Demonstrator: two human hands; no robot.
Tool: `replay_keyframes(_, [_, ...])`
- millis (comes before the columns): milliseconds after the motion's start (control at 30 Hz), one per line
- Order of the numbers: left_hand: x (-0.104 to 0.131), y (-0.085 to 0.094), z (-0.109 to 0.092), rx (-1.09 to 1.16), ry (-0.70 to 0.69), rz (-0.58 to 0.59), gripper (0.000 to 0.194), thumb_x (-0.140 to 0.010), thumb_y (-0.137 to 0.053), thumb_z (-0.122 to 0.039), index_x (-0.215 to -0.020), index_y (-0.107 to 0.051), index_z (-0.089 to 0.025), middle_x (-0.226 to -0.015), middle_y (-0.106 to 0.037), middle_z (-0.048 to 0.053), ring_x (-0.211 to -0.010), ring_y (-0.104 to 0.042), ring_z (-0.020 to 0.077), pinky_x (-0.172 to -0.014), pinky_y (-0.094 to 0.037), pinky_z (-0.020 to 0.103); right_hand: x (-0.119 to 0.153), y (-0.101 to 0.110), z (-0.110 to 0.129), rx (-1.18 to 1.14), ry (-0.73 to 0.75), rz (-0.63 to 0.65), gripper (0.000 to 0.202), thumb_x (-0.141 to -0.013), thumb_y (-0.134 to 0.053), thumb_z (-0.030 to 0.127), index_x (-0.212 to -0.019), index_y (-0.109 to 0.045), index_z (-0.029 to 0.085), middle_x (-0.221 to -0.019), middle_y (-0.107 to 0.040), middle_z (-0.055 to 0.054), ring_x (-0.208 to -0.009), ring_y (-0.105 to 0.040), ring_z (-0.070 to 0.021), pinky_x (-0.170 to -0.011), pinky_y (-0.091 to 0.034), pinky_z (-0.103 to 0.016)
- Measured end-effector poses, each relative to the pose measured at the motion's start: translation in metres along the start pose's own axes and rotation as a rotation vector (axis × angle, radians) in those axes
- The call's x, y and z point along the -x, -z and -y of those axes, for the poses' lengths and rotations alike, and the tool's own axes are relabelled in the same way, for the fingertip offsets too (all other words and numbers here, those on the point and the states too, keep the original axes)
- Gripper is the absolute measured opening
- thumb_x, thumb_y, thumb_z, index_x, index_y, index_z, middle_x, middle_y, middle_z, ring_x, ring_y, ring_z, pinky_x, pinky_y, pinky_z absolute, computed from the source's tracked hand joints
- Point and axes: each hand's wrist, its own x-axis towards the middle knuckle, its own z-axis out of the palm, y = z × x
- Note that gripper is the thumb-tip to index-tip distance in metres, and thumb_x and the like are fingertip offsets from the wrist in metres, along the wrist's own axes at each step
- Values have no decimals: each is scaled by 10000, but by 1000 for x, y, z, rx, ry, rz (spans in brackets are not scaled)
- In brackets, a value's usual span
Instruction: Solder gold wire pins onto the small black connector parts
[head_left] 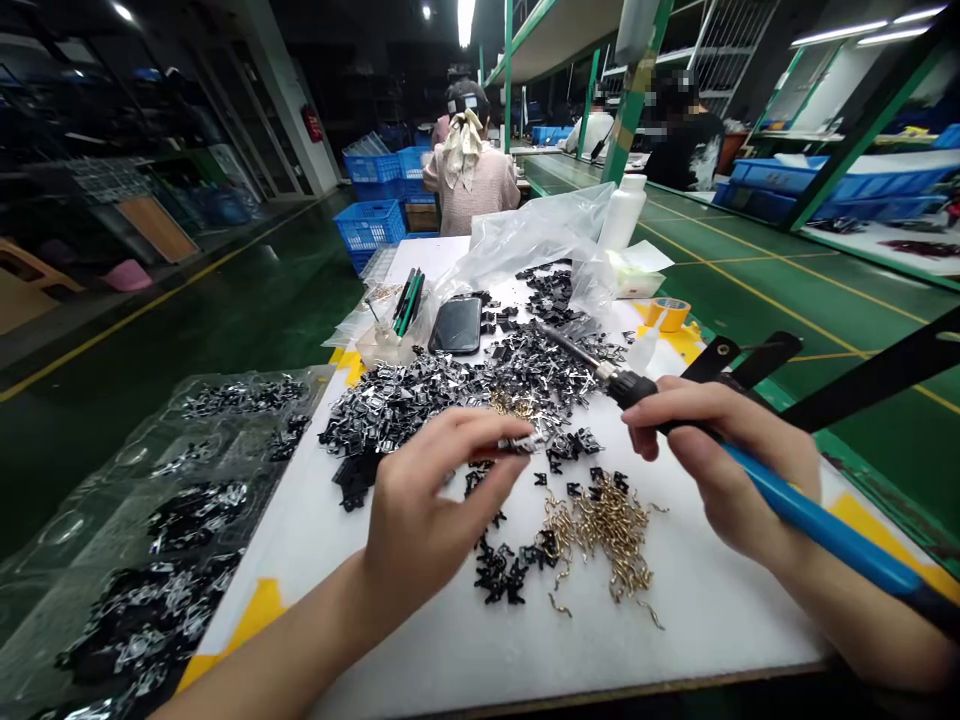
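Note:
Between thumb and fingertips, my left hand (435, 490) pinches a small silver metal part (521, 443). My right hand (735, 460) is wrapped around a blue-handled soldering iron (810, 525), whose tip points up and left over a heap of small black and silver parts (420, 400). Tip and pinched part are apart. Below my hands lie a pile of bent brass-coloured pins (611, 530) and a cluster of small black plastic pieces (502, 570) on the white tabletop (585, 660).
Left of the table, a clear compartment tray (142, 470) holds more parts. Behind the heap are a smartphone (456, 325), green pens (409, 300), a plastic bag (532, 235) and a white bottle (622, 212). A tape roll (667, 314) and black metal brackets (757, 355) are at right. People sit farther off.

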Motion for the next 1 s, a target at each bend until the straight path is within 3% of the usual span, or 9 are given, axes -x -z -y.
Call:
replay_keyframes(67, [-4,0,5,77,306,28,218,-718,-618,-245,-933,-651,-231,-861,-645,-3,-748,-593,-8,-645,-491,34,3,3,0,-103,-19,-3,172,-914,-468,209,-937,-638,213,-701,-538,-23,-600,-520,-120,-524,-370,-265])
replay_keyframes(133, [-8,1,11,167,557,59,270,-712,-615,-375,-946,-654,-247,-784,-647,0,-669,-584,-1,-572,-460,44,5,5,0,-149,-9,38,186,-907,-461,173,-918,-642,212,-664,-543,-18,-564,-512,-114,-479,-352,-250])
replay_keyframes(267, [-14,2,18,278,778,80,353,-672,-631,-458,-969,-645,-269,-790,-673,13,-712,-632,54,-611,-476,94,4,3,2,-108,47,147,178,-892,-457,134,-880,-623,200,-646,-549,-10,-523,-483,-92,-455,-339,-227])
replay_keyframes(567, [-13,1,18,304,820,108,352,-655,-642,-470,-961,-646,-296,-893,-693,20,-803,-665,115,-656,-495,146,2,-1,3,-46,49,274,221,-857,-415,73,-889,-582,213,-614,-531,-2,-491,-464,-90,-450,-337,-229])
replay_keyframes(1000, [-13,3,15,255,784,142,362,-688,-602,-485,-991,-630,-291,-822,-689,21,-794,-657,106,-644,-475,149,6,-1,1,-56,0,234,229,-884,-411,79,-886,-599,210,-664,-549,7,-519,-493,-62,-477,-369,-191])
